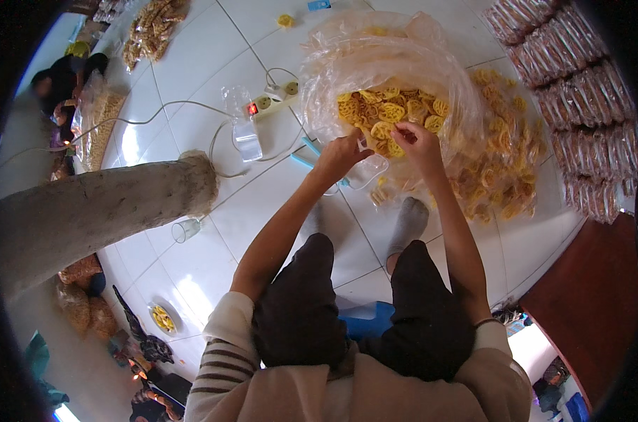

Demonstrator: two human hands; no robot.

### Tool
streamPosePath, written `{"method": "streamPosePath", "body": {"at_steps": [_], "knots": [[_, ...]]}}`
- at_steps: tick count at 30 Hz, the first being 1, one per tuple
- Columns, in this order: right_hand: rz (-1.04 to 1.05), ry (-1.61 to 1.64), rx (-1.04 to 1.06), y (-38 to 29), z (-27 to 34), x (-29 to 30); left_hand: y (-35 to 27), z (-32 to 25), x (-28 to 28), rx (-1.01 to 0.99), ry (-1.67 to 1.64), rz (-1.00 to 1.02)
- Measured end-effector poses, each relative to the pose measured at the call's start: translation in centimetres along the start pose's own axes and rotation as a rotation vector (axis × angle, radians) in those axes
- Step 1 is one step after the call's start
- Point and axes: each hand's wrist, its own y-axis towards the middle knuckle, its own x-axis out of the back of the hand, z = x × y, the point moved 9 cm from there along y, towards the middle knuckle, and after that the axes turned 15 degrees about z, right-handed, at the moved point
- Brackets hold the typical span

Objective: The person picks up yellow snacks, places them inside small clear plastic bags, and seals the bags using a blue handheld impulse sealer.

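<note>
A large clear plastic bag (387, 58) lies open on the tiled floor, full of yellow lattice-patterned snack rounds (392, 112). At the near side of its mouth, my left hand (345, 153) pinches a small clear plastic bag, partly hidden by the fingers. My right hand (418, 143) is close beside it, fingertips bent together against a yellow round; whether they grip it cannot be told. Below my left hand lies a light-blue handled tool (304, 160), its kind unclear. Many small filled bags of yellow snacks (493, 174) are heaped right of the large bag.
A power strip (271, 101) with a plug and cable lies left of the large bag, beside empty clear bags (246, 138). A concrete pillar (108, 211), a glass (186, 230) and a snack plate (164, 318) are at left. Packed brown goods (577, 100) line the right; other people sit at far left.
</note>
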Motion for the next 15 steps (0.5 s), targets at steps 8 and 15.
{"method": "streamPosePath", "body": {"at_steps": [8, 15], "knots": [[0.151, 0.013, -0.073, -1.5, 0.9, -2.1, -1.2, -3.1, -0.6, -0.076, 0.156, 0.008], [-0.041, -0.227, 0.058, -1.3, 1.1, -2.4, 0.4, -2.7, -1.0, -0.038, 0.131, 0.045]]}}
